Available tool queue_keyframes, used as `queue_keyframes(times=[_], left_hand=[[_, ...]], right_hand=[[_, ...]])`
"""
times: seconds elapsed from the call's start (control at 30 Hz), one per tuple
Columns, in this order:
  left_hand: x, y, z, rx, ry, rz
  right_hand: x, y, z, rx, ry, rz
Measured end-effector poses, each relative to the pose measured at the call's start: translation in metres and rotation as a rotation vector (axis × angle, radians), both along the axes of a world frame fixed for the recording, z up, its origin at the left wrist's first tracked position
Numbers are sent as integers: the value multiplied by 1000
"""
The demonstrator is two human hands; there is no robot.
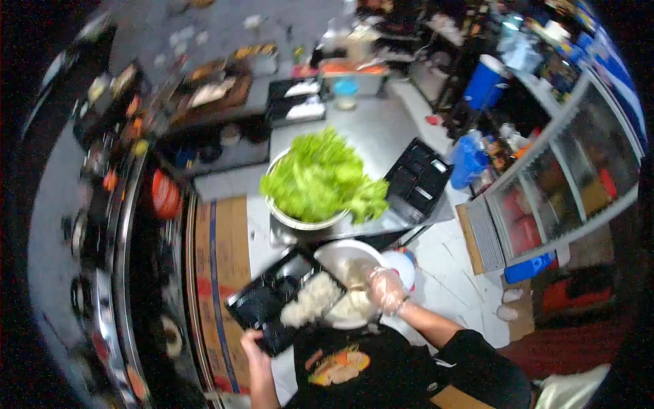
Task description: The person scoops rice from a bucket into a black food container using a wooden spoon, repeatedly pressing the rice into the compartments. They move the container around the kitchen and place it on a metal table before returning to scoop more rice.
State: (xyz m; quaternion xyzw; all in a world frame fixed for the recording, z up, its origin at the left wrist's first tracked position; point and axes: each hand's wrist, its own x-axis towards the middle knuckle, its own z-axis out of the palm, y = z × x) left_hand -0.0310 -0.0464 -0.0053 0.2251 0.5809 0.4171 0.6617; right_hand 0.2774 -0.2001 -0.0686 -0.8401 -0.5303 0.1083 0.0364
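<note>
Head view: the left hand [253, 347] pinches the black tray [262, 303] of white food [313, 300], best kept level beside the white bowl [337, 252]; blur hides whether the right hand [387, 290], over the bowl, grips anything.

The tray [260, 304] is black; the rice [315, 300] white; the lettuce [319, 178] bright green; the cardboard [233, 273] blue-striped brown.

With the large bowl [332, 255] as the clock's centre, the compartment tray [262, 296] lies at 9 o'clock, rice [313, 300] in its 3 o'clock side, and cardboard boxes [230, 252] stand farther out beyond it. On the table [385, 123], a basin [310, 223] heaped with lettuce [320, 177] stands at 11 o'clock, containers [417, 183] at 1. The cabinet [538, 194] stands at 2 o'clock.
</note>
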Motion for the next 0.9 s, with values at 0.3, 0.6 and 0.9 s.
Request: queue_keyframes(times=[0.3, 0.6, 0.9], left_hand=[[27, -23, 12, -118, -200, -202], [23, -35, 7, -228, -216, -339], [31, -19, 21, -127, -241, -226]], right_hand=[[-74, 37, 78, 428, 334, 739], [-71, 18, 38, 131, 326, 765], [-49, 12, 48, 691, 351, 824]])
